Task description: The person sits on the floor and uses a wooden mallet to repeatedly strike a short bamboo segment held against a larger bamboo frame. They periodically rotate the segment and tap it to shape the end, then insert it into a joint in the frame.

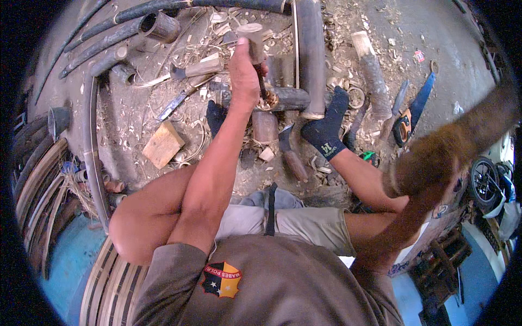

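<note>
My left hand (pixel 244 76) is closed around the wooden handle (pixel 251 42) of a chisel. The chisel's dark shank points down at a cut with pale shavings in a dark bamboo piece (pixel 293 99), which lies crosswise between my feet. Raised at the right, my right hand (pixel 443 173) grips a thick brown wooden mallet (pixel 462 138), smeared by motion and well apart from the chisel. Its fingers are partly hidden. My dark-socked feet (pixel 329 125) rest on either side of the bamboo, close to it.
Around the work lie a hatchet-like tool (pixel 201 68), a knife (pixel 175 104), a wood block (pixel 163 144), a handsaw (pixel 416 111) and another bladed tool (pixel 293 157). Long bamboo poles (pixel 311 54) stretch across the far floor among wood chips. A slatted bench (pixel 109 282) is beneath me.
</note>
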`<action>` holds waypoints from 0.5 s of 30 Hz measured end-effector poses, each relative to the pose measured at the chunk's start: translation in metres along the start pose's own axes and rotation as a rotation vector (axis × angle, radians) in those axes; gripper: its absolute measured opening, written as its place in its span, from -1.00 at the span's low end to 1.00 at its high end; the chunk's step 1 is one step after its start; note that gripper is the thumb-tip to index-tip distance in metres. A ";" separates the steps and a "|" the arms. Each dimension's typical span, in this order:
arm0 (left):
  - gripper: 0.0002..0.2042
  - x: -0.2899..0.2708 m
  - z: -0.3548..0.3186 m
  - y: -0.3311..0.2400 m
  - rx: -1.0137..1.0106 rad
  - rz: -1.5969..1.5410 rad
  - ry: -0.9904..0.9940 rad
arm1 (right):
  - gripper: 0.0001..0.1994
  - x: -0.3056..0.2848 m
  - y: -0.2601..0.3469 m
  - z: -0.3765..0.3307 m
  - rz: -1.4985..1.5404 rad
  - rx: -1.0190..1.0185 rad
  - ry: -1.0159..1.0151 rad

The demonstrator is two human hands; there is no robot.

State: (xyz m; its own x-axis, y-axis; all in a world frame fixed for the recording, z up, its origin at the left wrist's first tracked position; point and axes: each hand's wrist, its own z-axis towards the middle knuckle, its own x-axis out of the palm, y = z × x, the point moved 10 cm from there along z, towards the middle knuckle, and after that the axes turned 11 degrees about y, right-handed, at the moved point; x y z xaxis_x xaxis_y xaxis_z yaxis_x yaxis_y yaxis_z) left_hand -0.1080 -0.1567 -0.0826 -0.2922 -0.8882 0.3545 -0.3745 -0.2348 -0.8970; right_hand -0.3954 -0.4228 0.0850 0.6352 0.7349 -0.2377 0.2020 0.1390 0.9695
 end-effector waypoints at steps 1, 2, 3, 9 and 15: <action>-0.52 -0.003 -0.001 -0.005 -0.002 0.043 -0.002 | -0.31 0.002 0.002 0.007 0.009 -0.010 0.007; -0.50 0.006 0.002 -0.002 -0.022 0.086 0.026 | -0.31 0.001 0.001 0.011 0.015 -0.007 -0.006; -0.54 0.015 0.003 -0.002 -0.022 0.072 0.075 | -0.32 0.005 0.002 0.018 0.022 0.007 -0.017; -0.48 0.025 0.011 0.009 -0.110 0.184 0.152 | -0.39 0.085 0.023 0.080 0.033 0.096 0.004; -0.48 0.015 0.018 0.015 -0.098 0.188 0.081 | -0.43 0.139 0.035 0.117 0.044 0.087 0.207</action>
State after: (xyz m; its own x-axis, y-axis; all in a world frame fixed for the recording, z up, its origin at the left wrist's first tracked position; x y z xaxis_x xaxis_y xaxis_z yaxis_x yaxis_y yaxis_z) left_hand -0.1023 -0.1803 -0.0957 -0.4328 -0.8773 0.2073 -0.3894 -0.0255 -0.9207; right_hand -0.2124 -0.3938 0.0785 0.4798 0.8609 -0.1694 0.2466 0.0529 0.9677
